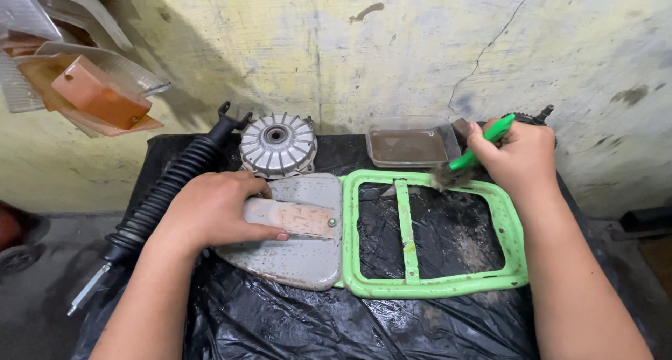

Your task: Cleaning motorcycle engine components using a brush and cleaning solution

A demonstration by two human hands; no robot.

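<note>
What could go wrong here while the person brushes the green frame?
The brush in the right hand works close to the open tray of brown liquid, so a stroke may knock or spill it. Only the left hand steadies the grey plate, so the green frame may slide on the black plastic sheet.

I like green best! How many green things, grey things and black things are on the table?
Green: 2, the frame and the brush in the right hand
Grey: 2, the plate under the left hand and the round finned hub
Black: 1, the ribbed shock absorber
Total: 5
</note>
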